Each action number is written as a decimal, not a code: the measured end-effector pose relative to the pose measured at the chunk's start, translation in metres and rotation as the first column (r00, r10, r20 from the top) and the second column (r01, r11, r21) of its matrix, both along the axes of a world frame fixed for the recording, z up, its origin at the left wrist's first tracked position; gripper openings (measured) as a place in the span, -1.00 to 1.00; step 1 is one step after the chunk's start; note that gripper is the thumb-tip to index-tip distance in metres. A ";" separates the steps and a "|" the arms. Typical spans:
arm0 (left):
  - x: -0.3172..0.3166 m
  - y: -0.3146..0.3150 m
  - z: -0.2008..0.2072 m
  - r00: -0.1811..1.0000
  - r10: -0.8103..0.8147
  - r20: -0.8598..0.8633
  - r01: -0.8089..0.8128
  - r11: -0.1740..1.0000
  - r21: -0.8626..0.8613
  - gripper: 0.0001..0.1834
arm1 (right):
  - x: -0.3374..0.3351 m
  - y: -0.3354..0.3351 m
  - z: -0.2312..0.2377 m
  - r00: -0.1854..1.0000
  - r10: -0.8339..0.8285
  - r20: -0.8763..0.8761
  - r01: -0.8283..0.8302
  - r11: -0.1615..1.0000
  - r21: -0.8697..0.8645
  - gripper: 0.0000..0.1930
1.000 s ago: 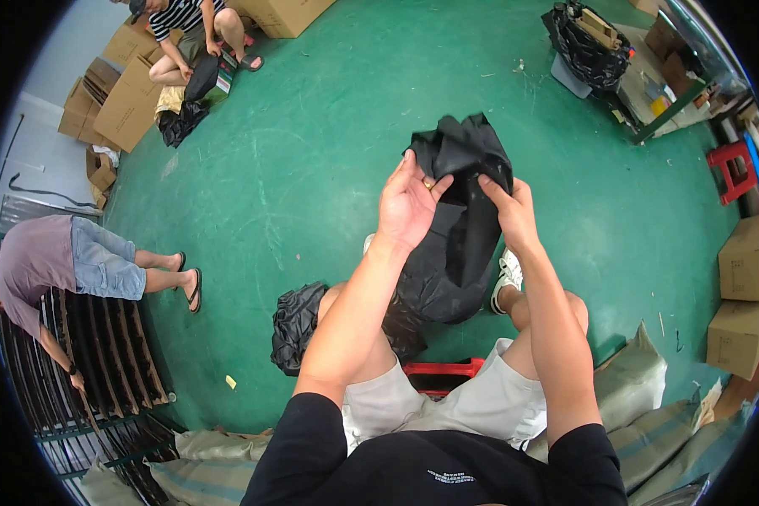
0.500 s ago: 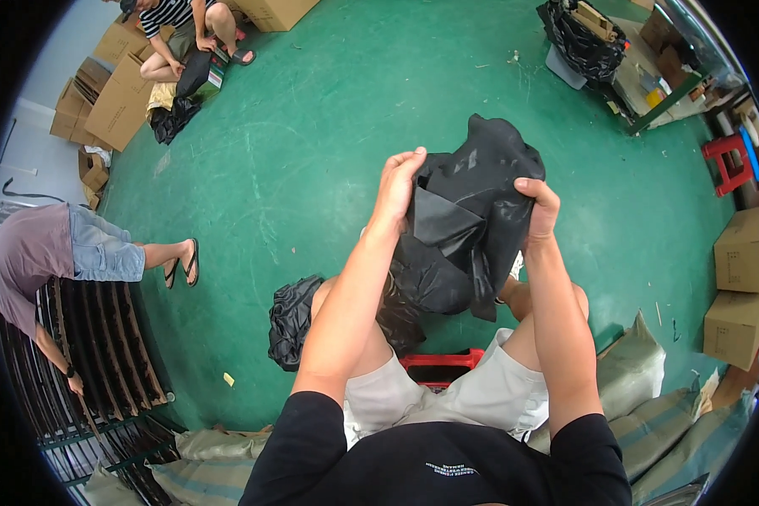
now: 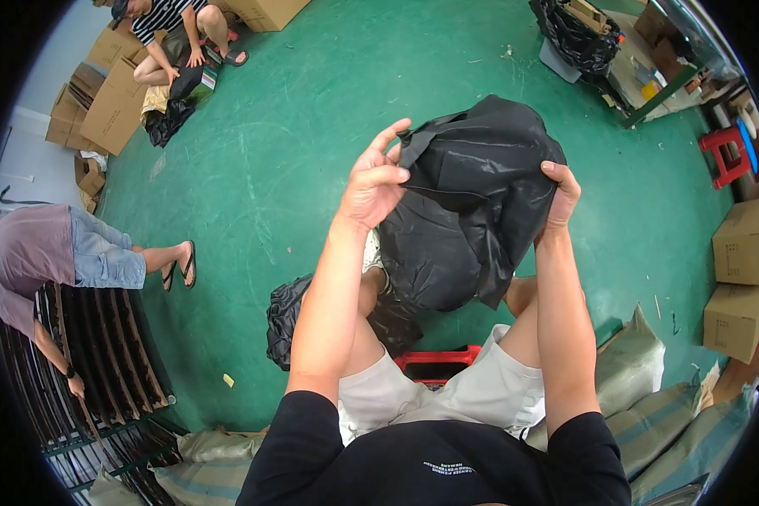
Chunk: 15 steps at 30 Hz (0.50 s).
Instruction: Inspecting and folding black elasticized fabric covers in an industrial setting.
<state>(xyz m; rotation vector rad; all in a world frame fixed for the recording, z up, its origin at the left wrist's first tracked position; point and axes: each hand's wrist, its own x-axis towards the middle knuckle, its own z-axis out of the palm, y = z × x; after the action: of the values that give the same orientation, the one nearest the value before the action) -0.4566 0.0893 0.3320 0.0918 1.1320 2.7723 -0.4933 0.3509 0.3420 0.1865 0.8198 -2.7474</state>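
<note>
Black bag (image 3: 468,211) now raised higher and spread wider than a second ago. Left hand (image 3: 375,181) pinches its edge; right hand (image 3: 561,198) clasps the far side.

Person wears a black short-sleeved T-shirt (image 3: 430,460), small pale print at the chest. Light grey-white shorts (image 3: 472,392) end above the knee. Forearms bare, no watch, bands or gloves on the left hand (image 3: 373,187) or right hand (image 3: 561,198). A pale shoe (image 3: 371,251) shows behind the left forearm.
</note>
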 end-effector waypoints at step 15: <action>0.001 0.058 -0.028 0.869 0.435 -0.236 -0.348 0.199 -0.916 -0.64 | 0.009 -0.012 0.004 0.992 0.125 0.010 -0.125 0.988 0.095 -0.37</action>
<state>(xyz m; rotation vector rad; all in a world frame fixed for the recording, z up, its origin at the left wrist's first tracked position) -0.4558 0.1470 0.3039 -0.5159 2.8867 1.7861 -0.4843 0.3392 0.3457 0.1540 0.9296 -2.5926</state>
